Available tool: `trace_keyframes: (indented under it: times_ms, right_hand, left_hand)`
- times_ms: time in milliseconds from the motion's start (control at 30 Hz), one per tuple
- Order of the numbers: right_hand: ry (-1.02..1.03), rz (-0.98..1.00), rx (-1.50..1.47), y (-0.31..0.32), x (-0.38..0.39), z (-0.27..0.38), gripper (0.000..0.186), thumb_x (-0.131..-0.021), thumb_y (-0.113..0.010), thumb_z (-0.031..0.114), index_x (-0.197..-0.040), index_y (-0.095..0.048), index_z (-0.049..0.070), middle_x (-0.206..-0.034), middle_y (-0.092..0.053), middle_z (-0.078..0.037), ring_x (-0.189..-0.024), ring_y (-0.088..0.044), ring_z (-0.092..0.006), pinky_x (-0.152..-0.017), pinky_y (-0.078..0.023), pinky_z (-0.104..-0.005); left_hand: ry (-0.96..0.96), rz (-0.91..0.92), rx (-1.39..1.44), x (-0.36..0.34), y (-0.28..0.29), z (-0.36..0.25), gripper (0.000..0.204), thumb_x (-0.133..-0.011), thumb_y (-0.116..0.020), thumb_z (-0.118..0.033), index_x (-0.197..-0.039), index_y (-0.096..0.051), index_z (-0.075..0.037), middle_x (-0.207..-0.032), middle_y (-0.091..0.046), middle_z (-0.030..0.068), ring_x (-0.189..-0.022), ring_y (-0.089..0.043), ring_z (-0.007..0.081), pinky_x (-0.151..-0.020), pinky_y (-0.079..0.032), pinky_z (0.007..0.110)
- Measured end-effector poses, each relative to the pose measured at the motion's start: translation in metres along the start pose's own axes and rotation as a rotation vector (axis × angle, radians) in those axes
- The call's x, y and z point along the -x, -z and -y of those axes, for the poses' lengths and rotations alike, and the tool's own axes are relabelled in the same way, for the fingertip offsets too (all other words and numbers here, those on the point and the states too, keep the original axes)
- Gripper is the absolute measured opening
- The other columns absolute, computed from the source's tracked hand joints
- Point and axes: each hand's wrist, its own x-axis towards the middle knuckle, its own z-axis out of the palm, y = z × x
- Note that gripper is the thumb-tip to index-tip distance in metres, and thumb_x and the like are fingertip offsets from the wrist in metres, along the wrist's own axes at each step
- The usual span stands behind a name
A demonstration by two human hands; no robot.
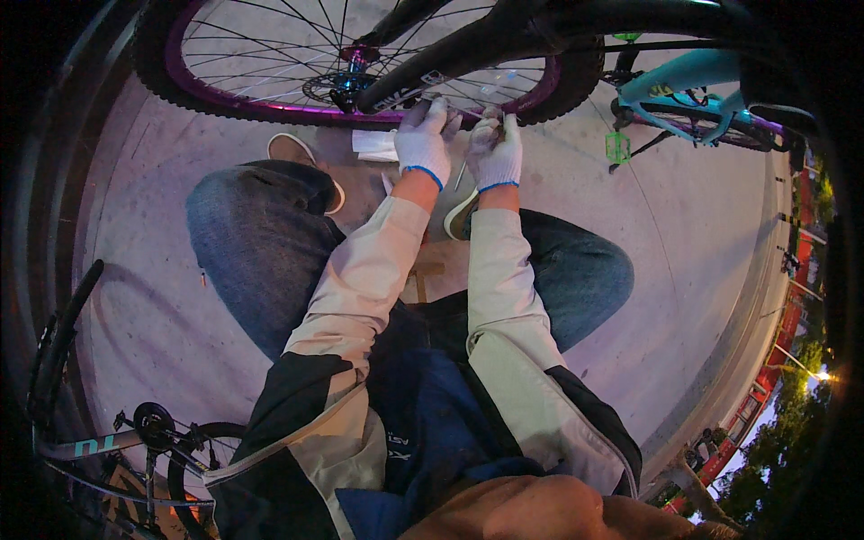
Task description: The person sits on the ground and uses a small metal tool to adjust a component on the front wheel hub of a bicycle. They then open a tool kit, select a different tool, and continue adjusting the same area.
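Observation:
A bicycle wheel with a purple rim (270,112), black spokes and a knobbly black tyre (193,94) stands at the far side. A black fork leg (441,67) runs to its hub (353,76), beside a disc brake rotor. My left hand (425,144), in a white knit glove with a blue cuff, is at the rim below the fork leg, its fingers closed. My right hand (496,155), gloved alike, pinches close by at the rim. What either hand holds is too small to make out. A thin metal rod (461,176) shows beside my right hand.
A white paper or packet (374,145) lies on the floor by my left shoe (292,150). A turquoise bicycle (679,83) with a green pedal (617,147) stands at the far right. Another bicycle (117,443) is at the near left. My bent knees flank my arms.

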Motion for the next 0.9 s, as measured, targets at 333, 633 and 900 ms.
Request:
trace_keyframes:
  times_ms: [333,633,900]
  right_hand:
    - [-0.043,-0.061,-0.115,0.012,-0.007,0.002,0.025,-0.108,-0.061,0.033,-0.104,-0.065,0.008,-0.085,-0.064,0.0,-0.069,-0.059,-0.0096,-0.061,-0.053,-0.0221]
    - [0.597,-0.12,0.746,0.016,-0.005,-0.024,0.025,-0.106,-0.061,0.018,-0.125,-0.065,0.001,-0.095,-0.069,-0.004,-0.074,-0.066,-0.014,-0.061,-0.056,-0.028]
    - [0.526,-0.382,1.19,-0.002,0.002,-0.01,0.041,-0.111,-0.049,0.034,-0.107,-0.071,-0.001,-0.094,-0.077,-0.013,-0.064,-0.067,-0.0181,-0.054,-0.053,-0.032]
  left_hand:
    - [-0.03,0.03,-0.006,0.003,0.0,0.003,0.025,-0.094,-0.08,-0.01,-0.115,-0.067,-0.008,-0.105,-0.07,0.0045,-0.092,-0.07,0.0209,-0.078,-0.063,0.032]
    - [-0.06,0.001,0.007,0.001,-0.001,0.001,0.022,-0.096,-0.075,-0.006,-0.117,-0.067,-0.005,-0.107,-0.07,0.0049,-0.091,-0.068,0.0171,-0.079,-0.062,0.028]
    - [-0.123,0.03,-0.058,0.001,0.001,0.001,0.025,-0.098,-0.075,-0.012,-0.12,-0.064,-0.004,-0.109,-0.068,0.006,-0.094,-0.068,0.0183,-0.082,-0.063,0.031]
